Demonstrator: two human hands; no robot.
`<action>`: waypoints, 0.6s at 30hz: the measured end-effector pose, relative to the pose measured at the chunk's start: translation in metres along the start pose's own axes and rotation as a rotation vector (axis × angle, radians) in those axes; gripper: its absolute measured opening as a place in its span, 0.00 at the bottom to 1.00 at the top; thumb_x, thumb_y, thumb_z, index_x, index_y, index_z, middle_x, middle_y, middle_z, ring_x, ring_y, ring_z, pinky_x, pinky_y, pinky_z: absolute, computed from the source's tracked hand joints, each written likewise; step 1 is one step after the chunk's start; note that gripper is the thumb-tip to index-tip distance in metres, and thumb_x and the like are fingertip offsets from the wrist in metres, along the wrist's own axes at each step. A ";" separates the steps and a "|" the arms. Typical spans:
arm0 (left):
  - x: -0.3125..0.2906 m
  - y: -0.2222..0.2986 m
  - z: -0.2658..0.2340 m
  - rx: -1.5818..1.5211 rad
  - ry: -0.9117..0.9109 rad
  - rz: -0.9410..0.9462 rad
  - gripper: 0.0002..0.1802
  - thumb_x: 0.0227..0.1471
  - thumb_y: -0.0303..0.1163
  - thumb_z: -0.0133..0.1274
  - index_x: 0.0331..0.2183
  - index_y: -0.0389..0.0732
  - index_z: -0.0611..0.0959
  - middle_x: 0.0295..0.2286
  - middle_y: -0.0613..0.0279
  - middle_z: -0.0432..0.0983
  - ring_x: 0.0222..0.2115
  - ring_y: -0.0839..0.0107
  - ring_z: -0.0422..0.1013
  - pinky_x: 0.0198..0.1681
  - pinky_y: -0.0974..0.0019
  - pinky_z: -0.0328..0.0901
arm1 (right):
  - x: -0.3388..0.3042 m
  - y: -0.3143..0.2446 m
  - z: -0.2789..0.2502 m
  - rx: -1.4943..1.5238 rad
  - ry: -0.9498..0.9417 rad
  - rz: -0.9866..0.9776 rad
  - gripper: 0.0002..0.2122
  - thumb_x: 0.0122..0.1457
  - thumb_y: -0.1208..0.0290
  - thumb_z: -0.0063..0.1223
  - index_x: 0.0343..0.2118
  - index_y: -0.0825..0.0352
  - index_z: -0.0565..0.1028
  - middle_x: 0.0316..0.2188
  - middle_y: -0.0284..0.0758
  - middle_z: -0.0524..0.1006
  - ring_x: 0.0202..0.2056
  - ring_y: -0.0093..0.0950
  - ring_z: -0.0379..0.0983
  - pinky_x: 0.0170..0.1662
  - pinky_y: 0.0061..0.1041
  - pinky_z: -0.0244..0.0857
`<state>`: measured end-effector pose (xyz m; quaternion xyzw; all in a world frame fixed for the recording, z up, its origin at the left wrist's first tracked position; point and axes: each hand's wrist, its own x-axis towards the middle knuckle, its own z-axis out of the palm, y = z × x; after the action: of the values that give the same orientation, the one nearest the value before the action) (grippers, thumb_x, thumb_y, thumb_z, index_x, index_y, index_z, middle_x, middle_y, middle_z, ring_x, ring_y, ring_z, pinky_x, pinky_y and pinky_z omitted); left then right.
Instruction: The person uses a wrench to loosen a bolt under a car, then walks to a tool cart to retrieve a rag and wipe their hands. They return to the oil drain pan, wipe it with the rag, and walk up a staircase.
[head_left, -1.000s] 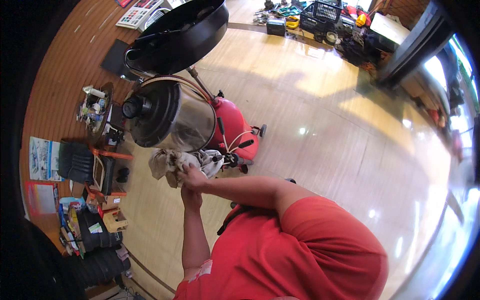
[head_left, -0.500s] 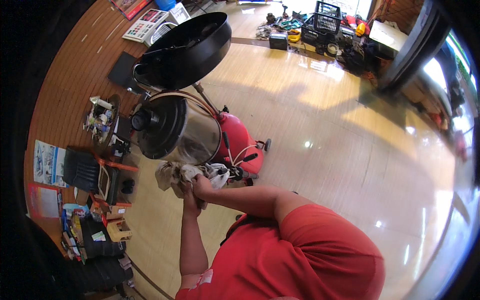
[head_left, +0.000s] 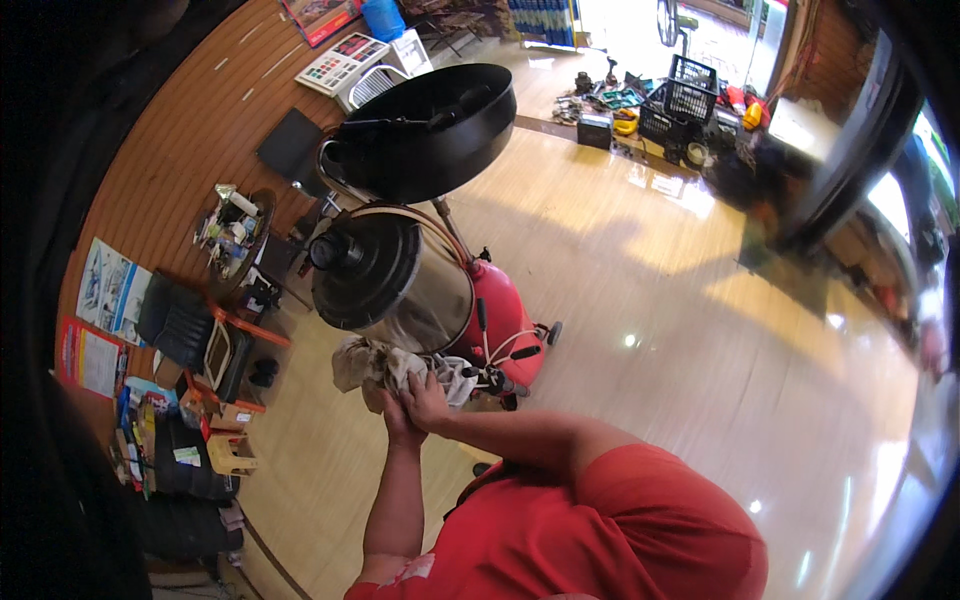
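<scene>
A crumpled, stained whitish rag (head_left: 368,365) is bunched up in front of me, held in both hands. My left hand (head_left: 401,425) is closed on its lower part. My right hand (head_left: 429,404) lies against the left one, its fingers bent over the rag. Some of the fingers are hidden in the folds. Just beyond the rag stands a waste-oil drainer with a clear cylinder (head_left: 435,305), a black lid (head_left: 372,262) and a red tank (head_left: 505,305). A wide black drain pan (head_left: 430,150) rises above it on a pole.
Left along the wooden wall are a round tray of small items (head_left: 232,238), a black chair (head_left: 178,318) and a yellow stool (head_left: 232,453). Black crates (head_left: 690,90), a battery (head_left: 594,131) and loose parts lie far off. A dark pillar (head_left: 850,150) stands at right.
The view has shifted, so the surroundings sit lower and further right. Both hands still hold the rag; the right hand's fingers now reach further up over it.
</scene>
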<state>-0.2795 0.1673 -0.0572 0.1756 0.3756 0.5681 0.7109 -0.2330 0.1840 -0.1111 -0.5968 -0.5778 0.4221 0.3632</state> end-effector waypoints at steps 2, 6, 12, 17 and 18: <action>0.006 -0.011 -0.027 -0.059 -0.056 0.002 0.42 0.51 0.66 0.31 0.57 0.46 0.58 0.56 0.60 0.56 0.56 0.60 0.53 0.58 0.56 0.49 | -0.009 -0.006 0.000 -0.099 0.023 0.020 0.23 0.58 0.55 0.39 0.54 0.62 0.63 0.53 0.59 0.56 0.51 0.57 0.56 0.52 0.45 0.56; 0.000 -0.028 -0.009 -0.052 -0.169 -0.059 0.41 0.51 0.64 0.35 0.58 0.47 0.57 0.56 0.61 0.55 0.57 0.61 0.53 0.59 0.58 0.48 | 0.020 0.001 -0.039 -0.307 -0.389 -0.076 0.25 0.55 0.54 0.44 0.55 0.59 0.62 0.57 0.56 0.52 0.55 0.56 0.51 0.55 0.44 0.54; -0.022 -0.037 -0.050 0.363 -0.232 -0.103 0.31 0.57 0.50 0.40 0.57 0.46 0.58 0.56 0.67 0.55 0.57 0.69 0.52 0.58 0.61 0.49 | 0.055 0.039 -0.013 0.041 -0.445 0.319 0.14 0.53 0.61 0.46 0.37 0.66 0.74 0.32 0.40 0.75 0.32 0.38 0.71 0.37 0.38 0.65; -0.021 -0.004 -0.017 0.692 0.057 0.181 0.16 0.57 0.37 0.44 0.41 0.36 0.76 0.33 0.60 0.75 0.31 0.71 0.73 0.35 0.66 0.70 | 0.041 0.045 -0.065 0.503 -0.297 0.409 0.13 0.56 0.63 0.47 0.33 0.69 0.74 0.23 0.33 0.73 0.25 0.24 0.68 0.27 0.30 0.62; -0.021 0.001 -0.038 0.658 0.277 0.259 0.17 0.58 0.38 0.44 0.41 0.35 0.75 0.34 0.59 0.76 0.31 0.70 0.73 0.32 0.65 0.69 | 0.028 0.041 -0.065 0.650 -0.294 0.331 0.13 0.56 0.64 0.46 0.36 0.70 0.73 0.25 0.33 0.73 0.26 0.24 0.68 0.28 0.29 0.62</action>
<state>-0.3096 0.1413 -0.0740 0.3620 0.6052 0.5208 0.4811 -0.1582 0.2130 -0.1264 -0.4688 -0.3561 0.7168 0.3736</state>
